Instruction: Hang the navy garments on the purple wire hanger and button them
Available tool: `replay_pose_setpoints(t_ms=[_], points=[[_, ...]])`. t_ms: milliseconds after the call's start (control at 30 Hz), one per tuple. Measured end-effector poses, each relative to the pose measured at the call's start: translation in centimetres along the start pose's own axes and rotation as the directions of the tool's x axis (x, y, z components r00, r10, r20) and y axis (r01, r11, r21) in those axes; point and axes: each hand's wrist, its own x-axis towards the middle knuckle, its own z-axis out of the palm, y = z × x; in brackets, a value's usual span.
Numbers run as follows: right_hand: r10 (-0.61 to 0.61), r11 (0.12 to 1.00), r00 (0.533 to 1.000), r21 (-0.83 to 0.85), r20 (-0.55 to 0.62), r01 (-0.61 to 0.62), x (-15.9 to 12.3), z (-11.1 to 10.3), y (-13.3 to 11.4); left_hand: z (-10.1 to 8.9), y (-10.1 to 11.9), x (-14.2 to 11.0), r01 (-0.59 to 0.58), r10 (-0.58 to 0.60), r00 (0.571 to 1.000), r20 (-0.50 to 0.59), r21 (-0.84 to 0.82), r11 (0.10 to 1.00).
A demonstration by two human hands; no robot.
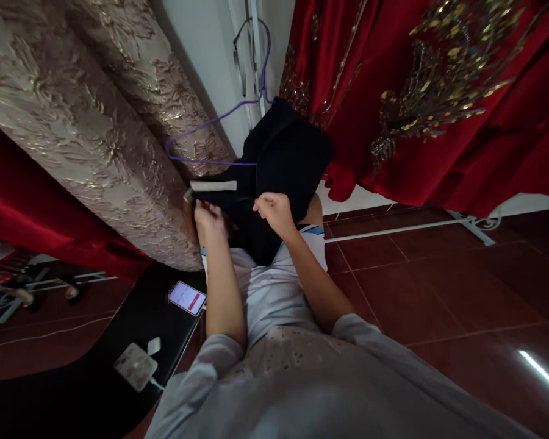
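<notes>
A black garment (pixel 290 161) lies bunched over my lap, partly on a purple wire hanger (pixel 196 128). Near its left edge runs a pale strip (pixel 213 186), like a band or label. My left hand (pixel 210 221) is closed at the garment's edge just below that strip, fingers curled on the dark cloth. Over the middle of the cloth, my right hand (pixel 275 213) is closed in a pinch, thumb and fingertips together. Whatever may be between those fingertips is too small to make out.
A black bench (pixel 96 366) at left holds a lit phone (pixel 187 297), a power bank (pixel 136 366) and a small white case (pixel 154 346). Red sequinned cloth (pixel 393 122) hangs at right above a white rack foot (pixel 473 228). Beige textured fabric (pixel 96 134) hangs close at left.
</notes>
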Motion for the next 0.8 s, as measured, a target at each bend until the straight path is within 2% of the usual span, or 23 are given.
replay_pose_setpoints(t_ms=[67, 100, 167, 200, 233, 267, 300, 333, 367, 433, 533, 567, 633, 667, 700, 733, 800], points=[[0.077, 0.993, 0.984, 0.103, -0.163, -0.061, 0.2, -1.4, 0.5, 1.0, -2.6, -2.7, 0.081, -0.082, 0.996, 0.037, 0.039, 0.996], [0.15, 0.979, 0.952, 0.173, -0.265, -0.106, 0.4, -2.3, 0.9, 1.7, -3.3, -3.8, 0.108, -0.112, 0.991, 0.069, 0.057, 0.993], [0.278, 0.943, 0.866, 0.288, -0.417, -0.164, 0.8, -4.2, 1.4, 3.1, -3.3, -5.3, 0.141, -0.152, 0.976, 0.159, 0.078, 0.987], [0.294, 0.938, 0.851, 0.302, -0.436, -0.17, 0.9, -5.0, 1.6, 3.8, -2.8, -5.9, 0.13, -0.145, 0.967, 0.21, 0.082, 0.988], [0.271, 0.945, 0.875, 0.285, -0.401, -0.162, 1.0, -5.6, 1.6, 4.5, -2.1, -6.3, 0.086, -0.106, 0.958, 0.266, 0.083, 0.993], [0.218, 0.959, 0.925, 0.246, -0.313, -0.142, 1.0, -6.0, 1.6, 5.2, -1.2, -6.7, 0.009, -0.035, 0.946, 0.323, 0.083, 0.997], [0.157, 0.972, 0.969, 0.204, -0.189, -0.118, 0.9, -6.1, 1.5, 5.9, -0.3, -7.1, -0.097, 0.059, 0.925, 0.375, 0.083, 0.992], [0.111, 0.981, 0.992, 0.166, -0.054, -0.101, 0.7, -6.0, 1.3, 6.5, 0.6, -7.5, -0.216, 0.162, 0.895, 0.416, 0.086, 0.972], [0.081, 0.987, 0.994, 0.131, 0.066, -0.089, 0.5, -5.7, 1.2, 7.1, 1.4, -7.9, -0.329, 0.259, 0.859, 0.442, 0.089, 0.94], [0.048, 0.998, 0.981, 0.035, 0.189, -0.055, 0.0, -4.9, 0.9, 7.8, 2.4, -8.4, -0.471, 0.393, 0.815, 0.426, 0.091, 0.878], [0.012, 0.981, 0.97, -0.191, 0.243, 0.036, -0.6, -3.8, 0.2, 7.7, 2.8, -8.4, -0.545, 0.497, 0.794, 0.35, 0.049, 0.837], [-0.01, 0.967, 0.963, -0.243, 0.271, 0.079, -0.6, -3.7, -0.2, 7.3, 2.6, -8.2, -0.543, 0.498, 0.787, 0.364, 0.027, 0.839], [-0.059, 0.95, 0.935, -0.268, 0.351, 0.16, -0.4, -4.0, -1.8, 5.9, 1.9, -7.9, -0.499, 0.436, 0.759, 0.484, 0.003, 0.866], [-0.084, 0.95, 0.917, -0.247, 0.391, 0.192, 0.0, -4.4, -2.8, 4.9, 1.5, -7.8, -0.458, 0.363, 0.726, 0.585, 0.018, 0.889], [-0.11, 0.951, 0.904, -0.221, 0.413, 0.217, 0.6, -5.0, -3.8, 3.7, 1.0, -7.7, -0.416, 0.259, 0.674, 0.692, 0.066, 0.907], [-0.142, 0.95, 0.906, -0.202, 0.399, 0.238, 1.5, -5.6, -4.8, 2.5, 0.5, -7.6, -0.39, 0.134, 0.602, 0.787, 0.143, 0.91], [-0.238, 0.937, 0.937, -0.194, 0.256, 0.291, 4.1, -6.6, -6.0, 0.0, -0.2, -7.2, -0.409, -0.115, 0.455, 0.883, 0.322, 0.854]])
